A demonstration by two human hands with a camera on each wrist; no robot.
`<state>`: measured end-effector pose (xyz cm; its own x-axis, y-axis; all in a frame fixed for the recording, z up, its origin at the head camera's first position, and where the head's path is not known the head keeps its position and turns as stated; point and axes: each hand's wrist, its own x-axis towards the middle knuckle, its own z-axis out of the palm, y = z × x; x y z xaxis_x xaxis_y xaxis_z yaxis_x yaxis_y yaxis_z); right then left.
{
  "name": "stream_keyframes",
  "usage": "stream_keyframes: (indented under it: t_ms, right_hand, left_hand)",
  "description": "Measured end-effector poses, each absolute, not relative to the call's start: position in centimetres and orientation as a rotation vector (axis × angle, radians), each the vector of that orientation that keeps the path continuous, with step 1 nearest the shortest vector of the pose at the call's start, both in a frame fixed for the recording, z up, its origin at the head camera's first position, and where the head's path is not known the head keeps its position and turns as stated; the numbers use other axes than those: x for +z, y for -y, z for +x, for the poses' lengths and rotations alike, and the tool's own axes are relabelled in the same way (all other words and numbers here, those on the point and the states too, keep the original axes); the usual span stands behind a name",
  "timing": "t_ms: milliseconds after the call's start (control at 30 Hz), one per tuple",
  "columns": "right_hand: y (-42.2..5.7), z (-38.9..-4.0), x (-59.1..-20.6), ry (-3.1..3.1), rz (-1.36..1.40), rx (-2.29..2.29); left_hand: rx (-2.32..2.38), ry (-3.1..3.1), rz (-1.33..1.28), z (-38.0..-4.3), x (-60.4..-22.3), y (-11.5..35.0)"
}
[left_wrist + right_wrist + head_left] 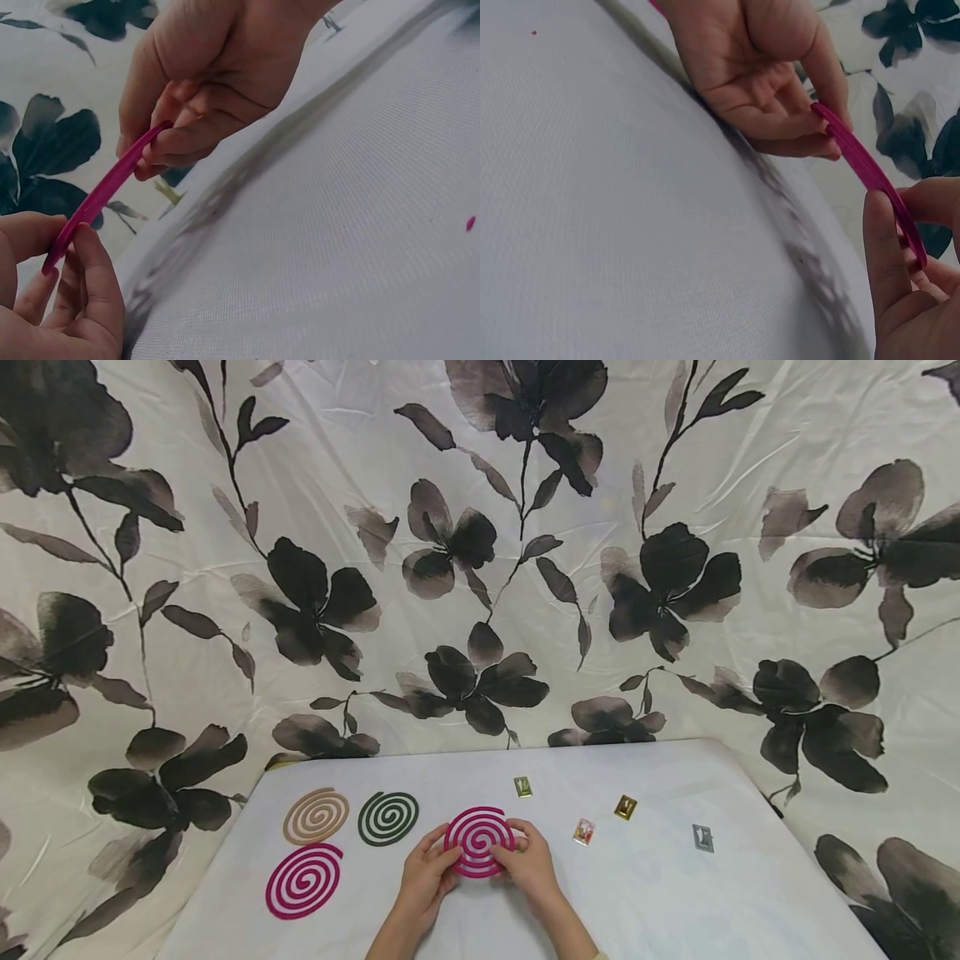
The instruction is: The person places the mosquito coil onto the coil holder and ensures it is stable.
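Appearing light, stiff and brittle, the magenta spiral coil (105,190) is best taken by opposite rims. Left hand (427,875) and right hand (532,866) each pinch one edge, thumb and fingers nearly closed, above the white table (645,906).

The held pink spiral (107,187) looks matt, the tabletop (337,225) finely textured, the gold piece (626,807) glossy.

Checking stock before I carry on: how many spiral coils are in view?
4: tan coil, back left; green coil, right of it; loose pink coil, in front of the tan one; held pink coil, between left hand and right hand.
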<state>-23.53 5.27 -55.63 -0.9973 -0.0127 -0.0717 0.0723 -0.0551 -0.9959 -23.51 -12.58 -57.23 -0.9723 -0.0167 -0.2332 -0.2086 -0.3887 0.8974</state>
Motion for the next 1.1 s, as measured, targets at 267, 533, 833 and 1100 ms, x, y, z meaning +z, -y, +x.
stream_keyframes:
  t_ms: [267,533,833,1100]
  right_hand:
    - [-5.6,-24.0,-55.6,-2.116,0.03,-2.241]
    - [-6.0,-24.4,-55.6,-2.155,0.03,-2.205]
    - [-6.2,-25.2,-55.0,-2.101,0.086,-2.207]
    - [-7.0,-25.8,-54.9,-1.967,0.027,-2.254]
  left_hand:
    - [2.502,-1.686,-0.292,-23.7,-56.8,12.3]
    - [2.462,-1.73,-0.292,-24.2,-56.6,11.9]
    - [2.419,-1.766,-0.286,-25.0,-55.7,11.7]
    - [2.419,-1.73,-0.287,-25.5,-55.4,11.5]
